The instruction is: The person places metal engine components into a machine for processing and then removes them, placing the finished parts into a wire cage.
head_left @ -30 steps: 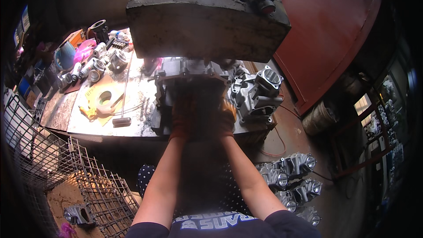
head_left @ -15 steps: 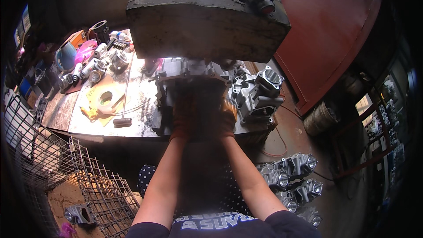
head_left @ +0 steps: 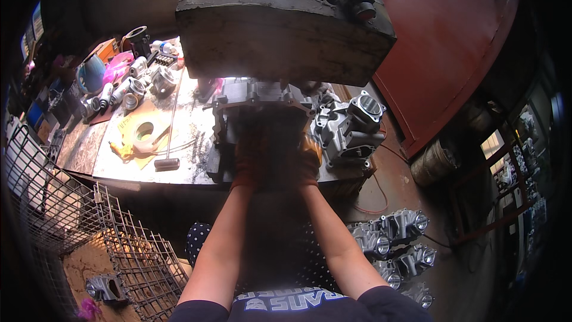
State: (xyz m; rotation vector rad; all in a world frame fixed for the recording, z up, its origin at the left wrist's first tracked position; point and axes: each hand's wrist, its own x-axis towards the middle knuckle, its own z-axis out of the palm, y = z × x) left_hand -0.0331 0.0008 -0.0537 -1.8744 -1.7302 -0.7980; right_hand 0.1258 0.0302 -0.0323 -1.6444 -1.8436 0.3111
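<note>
A large grey metal casting (head_left: 253,95) sits on the workbench in front of me, under a heavy dark metal block. Both my arms stretch forward to its near side. My left hand (head_left: 245,170), in an orange-brown work glove, is at the left part of the casting's dark inside. My right hand (head_left: 310,160), gloved alike with a sunlit yellowish patch, is by its right edge. A dark blurred patch between the hands hides my fingers and whatever they touch. Close to my right hand stands another silvery casting (head_left: 351,128) with a round flanged opening.
The dark block (head_left: 286,48) overhangs the bench (head_left: 196,107). Left on the bench lie a hammer (head_left: 167,164), a tape roll (head_left: 145,133) and small castings. A wire cage (head_left: 143,262) stands lower left. More castings (head_left: 405,223) sit on the floor at right, near a red panel (head_left: 447,42).
The whole view has shifted slightly, with the bench and block a little further right in the picture. My hands stay at the large casting, with no clear movement against it.
</note>
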